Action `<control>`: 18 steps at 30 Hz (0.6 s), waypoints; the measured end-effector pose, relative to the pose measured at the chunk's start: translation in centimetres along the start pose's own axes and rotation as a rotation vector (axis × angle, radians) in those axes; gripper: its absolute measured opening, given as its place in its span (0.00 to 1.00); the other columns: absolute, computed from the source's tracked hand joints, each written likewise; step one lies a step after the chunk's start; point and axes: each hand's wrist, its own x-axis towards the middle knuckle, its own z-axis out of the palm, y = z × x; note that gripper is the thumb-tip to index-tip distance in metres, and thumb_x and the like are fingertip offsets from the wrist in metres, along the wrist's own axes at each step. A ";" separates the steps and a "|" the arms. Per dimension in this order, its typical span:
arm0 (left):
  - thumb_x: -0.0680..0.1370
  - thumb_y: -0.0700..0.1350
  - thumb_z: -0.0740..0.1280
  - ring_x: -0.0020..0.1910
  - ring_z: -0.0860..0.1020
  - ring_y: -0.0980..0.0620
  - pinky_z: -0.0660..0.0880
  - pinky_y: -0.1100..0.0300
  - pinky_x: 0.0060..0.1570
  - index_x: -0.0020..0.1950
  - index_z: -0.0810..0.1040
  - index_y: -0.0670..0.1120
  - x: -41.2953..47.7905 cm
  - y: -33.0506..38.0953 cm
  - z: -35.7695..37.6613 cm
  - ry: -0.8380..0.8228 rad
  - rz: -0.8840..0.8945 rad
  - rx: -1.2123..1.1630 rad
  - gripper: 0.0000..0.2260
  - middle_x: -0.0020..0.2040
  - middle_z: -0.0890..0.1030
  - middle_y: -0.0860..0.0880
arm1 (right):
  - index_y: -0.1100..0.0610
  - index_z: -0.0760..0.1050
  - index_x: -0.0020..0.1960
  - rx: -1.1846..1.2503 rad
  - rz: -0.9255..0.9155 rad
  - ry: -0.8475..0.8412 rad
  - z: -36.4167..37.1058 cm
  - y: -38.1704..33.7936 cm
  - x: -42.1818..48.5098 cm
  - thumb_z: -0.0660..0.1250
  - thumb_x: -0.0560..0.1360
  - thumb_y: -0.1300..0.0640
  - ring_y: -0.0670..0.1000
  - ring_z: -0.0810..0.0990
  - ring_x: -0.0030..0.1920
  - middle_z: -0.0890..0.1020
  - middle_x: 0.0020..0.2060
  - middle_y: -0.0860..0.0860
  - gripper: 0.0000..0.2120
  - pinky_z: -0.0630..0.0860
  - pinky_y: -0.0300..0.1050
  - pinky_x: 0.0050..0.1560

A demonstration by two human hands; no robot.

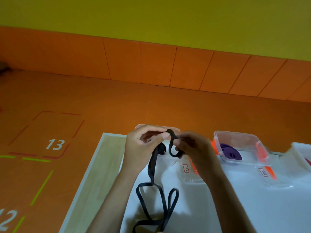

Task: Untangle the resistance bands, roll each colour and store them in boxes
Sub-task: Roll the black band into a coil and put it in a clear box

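Note:
A long black resistance band (152, 170) hangs from both hands and trails in loose loops over the white table top. My left hand (143, 147) pinches its upper end between thumb and fingers. My right hand (193, 148) grips a small loop of the same band just to the right. Behind the hands stands a clear plastic box (175, 130), mostly hidden. A second clear box (239, 147) to the right holds a rolled purple band (230, 151).
A third box (303, 152) sits at the right edge with something red inside. Clear lids with orange clips and labels (186, 168) lie in front of the boxes. The table (107, 165) has a wooden left edge; orange floor with numbered markings lies beyond.

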 end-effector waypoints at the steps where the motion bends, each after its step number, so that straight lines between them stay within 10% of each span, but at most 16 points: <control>1: 0.75 0.40 0.80 0.54 0.86 0.48 0.81 0.62 0.50 0.47 0.89 0.52 -0.1 -0.2 0.3 0.014 -0.009 -0.007 0.07 0.47 0.89 0.52 | 0.55 0.84 0.52 0.053 0.012 0.018 0.1 0.1 0.0 0.73 0.75 0.56 0.48 0.86 0.39 0.87 0.40 0.49 0.07 0.82 0.39 0.38; 7: 0.75 0.41 0.81 0.47 0.87 0.54 0.84 0.59 0.48 0.50 0.87 0.49 -0.4 -1.9 0.8 -0.032 -0.071 0.037 0.07 0.46 0.88 0.55 | 0.63 0.82 0.56 0.160 0.060 0.059 -0.4 1.3 0.4 0.73 0.76 0.57 0.60 0.88 0.51 0.87 0.51 0.58 0.13 0.86 0.47 0.45; 14: 0.74 0.39 0.81 0.46 0.86 0.56 0.79 0.68 0.45 0.46 0.87 0.51 -0.1 -3.0 0.3 0.031 -0.090 0.034 0.08 0.44 0.88 0.53 | 0.43 0.85 0.51 -0.003 0.142 0.070 0.2 2.2 0.2 0.75 0.74 0.50 0.52 0.89 0.48 0.89 0.45 0.51 0.06 0.85 0.42 0.42; 18: 0.74 0.39 0.81 0.47 0.86 0.52 0.81 0.64 0.47 0.44 0.86 0.46 0.1 -3.6 -0.7 0.122 -0.115 -0.020 0.06 0.45 0.88 0.48 | 0.51 0.85 0.56 0.237 0.330 0.106 -0.6 2.7 -0.3 0.71 0.76 0.42 0.55 0.88 0.49 0.88 0.45 0.55 0.15 0.83 0.42 0.41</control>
